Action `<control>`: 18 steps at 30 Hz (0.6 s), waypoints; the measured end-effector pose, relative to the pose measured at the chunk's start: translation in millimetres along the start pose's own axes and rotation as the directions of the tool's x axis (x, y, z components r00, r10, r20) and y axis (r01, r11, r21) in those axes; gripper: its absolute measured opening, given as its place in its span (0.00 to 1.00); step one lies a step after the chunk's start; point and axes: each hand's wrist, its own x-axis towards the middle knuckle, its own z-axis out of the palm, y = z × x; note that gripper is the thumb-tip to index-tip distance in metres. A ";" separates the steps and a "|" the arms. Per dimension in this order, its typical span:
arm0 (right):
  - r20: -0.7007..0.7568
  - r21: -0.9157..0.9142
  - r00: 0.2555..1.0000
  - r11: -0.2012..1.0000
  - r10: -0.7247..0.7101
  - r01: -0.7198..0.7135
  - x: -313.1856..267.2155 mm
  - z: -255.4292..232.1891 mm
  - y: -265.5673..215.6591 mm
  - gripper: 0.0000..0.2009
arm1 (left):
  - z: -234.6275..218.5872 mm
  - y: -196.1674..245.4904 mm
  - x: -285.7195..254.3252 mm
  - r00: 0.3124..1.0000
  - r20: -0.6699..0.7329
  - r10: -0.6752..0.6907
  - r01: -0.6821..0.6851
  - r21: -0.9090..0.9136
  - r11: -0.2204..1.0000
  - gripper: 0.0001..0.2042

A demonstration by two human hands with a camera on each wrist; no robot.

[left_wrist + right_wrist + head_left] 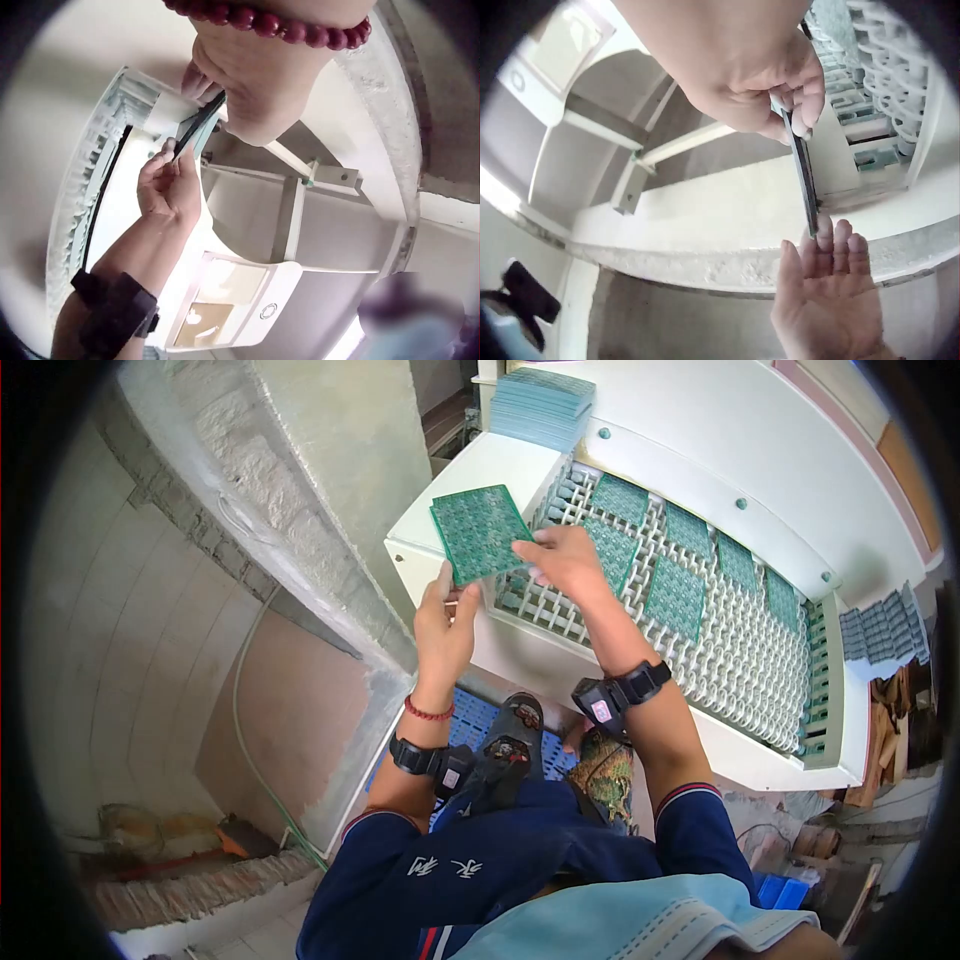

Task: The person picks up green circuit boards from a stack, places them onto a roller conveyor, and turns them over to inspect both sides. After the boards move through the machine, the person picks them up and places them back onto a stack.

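A short stack of green circuit boards point(483, 532) is held tilted over the white corner of a roller machine. My right hand point(570, 560) pinches it at the right edge, thumb on the upper face. In the right wrist view the boards point(802, 176) appear edge-on, dark and thin, with the right hand's fingers point(810, 101) curled at one end. My left hand point(829, 307) lies palm up with straight fingers, its fingertips at the opposite end of the boards. The head view has this left hand point(445, 630) just under the stack's near left corner.
Several green boards point(675, 598) lie on the white rollers point(745, 650) of the machine to the right. A tall pile of boards point(542, 408) stands at its back corner. A grey ribbed stack point(885, 628) is at the far right, a concrete pillar point(345, 470) at left, a blue slatted pallet point(470, 720) underfoot.
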 end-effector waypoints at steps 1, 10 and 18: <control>-0.030 0.161 0.999 0.986 0.046 -0.040 -7.2 -6.5 9.2 0.18 | 3.0 2.5 -6.7 0.999 0.049 -0.022 0.025 -0.060 0.998 0.26; -0.159 0.754 0.971 0.656 0.179 0.003 -115.9 -52.5 101.9 0.13 | 57.5 20.1 -52.1 0.774 0.607 -0.181 0.619 -0.667 0.414 0.25; -0.210 0.292 0.962 0.950 0.173 -0.108 -170.0 -78.2 119.4 0.12 | 102.5 13.8 -59.7 0.618 0.763 -0.189 0.773 -0.546 0.323 0.19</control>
